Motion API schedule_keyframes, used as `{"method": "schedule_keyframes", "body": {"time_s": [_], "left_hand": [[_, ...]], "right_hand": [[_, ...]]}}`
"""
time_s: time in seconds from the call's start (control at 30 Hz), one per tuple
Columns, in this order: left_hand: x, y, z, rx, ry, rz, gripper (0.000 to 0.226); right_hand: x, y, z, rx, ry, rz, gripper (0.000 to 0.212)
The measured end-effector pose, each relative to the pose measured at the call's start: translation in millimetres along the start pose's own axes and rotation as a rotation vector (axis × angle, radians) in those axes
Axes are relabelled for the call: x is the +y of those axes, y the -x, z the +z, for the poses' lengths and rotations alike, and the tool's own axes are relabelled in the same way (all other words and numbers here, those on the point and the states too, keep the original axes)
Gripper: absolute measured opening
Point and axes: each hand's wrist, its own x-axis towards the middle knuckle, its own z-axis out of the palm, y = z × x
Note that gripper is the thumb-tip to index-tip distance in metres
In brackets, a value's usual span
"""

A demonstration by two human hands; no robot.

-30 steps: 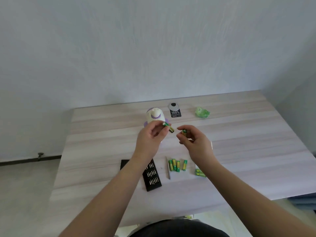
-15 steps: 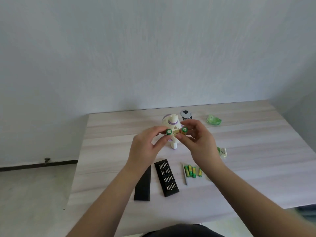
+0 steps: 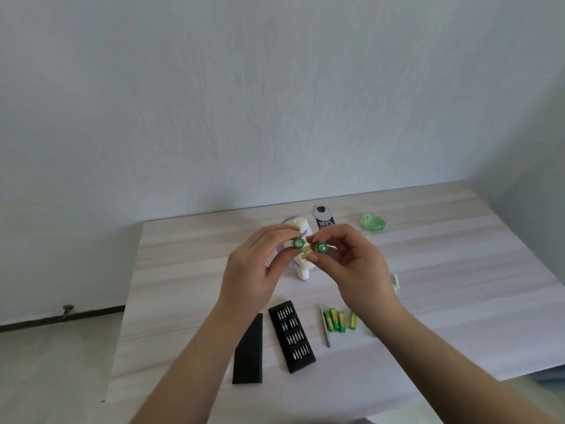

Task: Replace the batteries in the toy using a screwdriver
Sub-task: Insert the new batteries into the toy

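Behind both hands' grips, each pinching 1 battery (image 3: 297, 243) (end-on), toy (image 3: 301, 264) sits half-hidden.

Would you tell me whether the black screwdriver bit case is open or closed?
Open: the bit case shows its rows of metal bits, and its black lid lies beside it.

You pinch two green-ended batteries (image 3: 297, 243); near you, green-yellow batteries (image 3: 334, 320), a black bit case (image 3: 292, 336), pale wood-grain table (image 3: 458, 255).
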Motion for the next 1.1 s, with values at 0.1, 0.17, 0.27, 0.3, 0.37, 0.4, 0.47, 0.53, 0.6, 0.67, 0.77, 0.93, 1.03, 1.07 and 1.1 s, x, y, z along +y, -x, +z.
{"method": "schedule_keyframes", "body": {"time_s": [0.1,0.17,0.27,0.3,0.37,0.4,0.47,0.53,0.6,0.67,0.77,0.93,1.03,1.07,1.1], "left_hand": [[4.2,-5.3,10.0,-0.052,0.102,-0.138,0.02],[9.3,-9.2,17.9,-0.065,0.238,-0.314,0.017],[15.7,-16.8,29.5,-0.069,0.375,-0.516,0.029],[17.7,-19.8,33.4,-0.058,0.452,-0.583,0.034],[21.1,-23.9,40.2,-0.007,0.599,-0.688,0.032],[22.7,-26.0,42.9,0.019,0.638,-0.727,0.027],[23.4,-29.9,48.4,0.062,0.692,-0.806,0.018],[20.5,-32.9,53.8,0.103,0.76,-0.914,0.013],[16.5,-35.2,58.1,0.13,0.838,-1.021,0.013],[11.5,-36.7,62.4,0.15,0.892,-1.101,0.014],[4.1,-39.1,68.5,0.186,0.916,-1.183,0.017],[-11.1,-38.7,74.6,0.209,0.944,-1.274,0.025],[-20.0,-37.0,78.2,0.195,0.993,-1.301,0.024],[-22.4,-35.5,79.7,0.185,1.003,-1.301,0.023],[-24.9,-33.6,81.9,0.17,1.004,-1.294,0.024]], "right_hand": [[2.0,-8.4,-11.9,0.009,0.033,0.024,0.02],[3.1,-14.2,-20.5,0.019,0.059,0.033,0.022],[5.7,-24.4,-29.5,0.008,0.065,0.052,0.024],[7.1,-28.1,-31.5,0.003,0.052,0.064,0.027],[9.0,-35.0,-35.5,0.0,0.031,0.083,0.035],[9.9,-38.4,-37.6,0.002,0.037,0.086,0.039],[11.6,-44.1,-40.8,-0.01,0.048,0.096,0.04],[13.8,-49.5,-41.8,-0.03,0.022,0.134,0.037],[17.7,-54.2,-41.4,-0.043,0.006,0.175,0.034],[22.1,-58.1,-40.9,-0.057,0.004,0.2,0.03],[29.7,-65.6,-42.4,-0.069,0.0,0.232,0.025],[47.3,-77.8,-48.4,-0.061,-0.025,0.288,0.022],[59.2,-84.5,-52.3,-0.055,-0.015,0.338,0.02],[62.8,-86.7,-53.6,-0.051,-0.025,0.364,0.02],[66.5,-88.9,-54.5,-0.05,-0.044,0.394,0.019]]}}
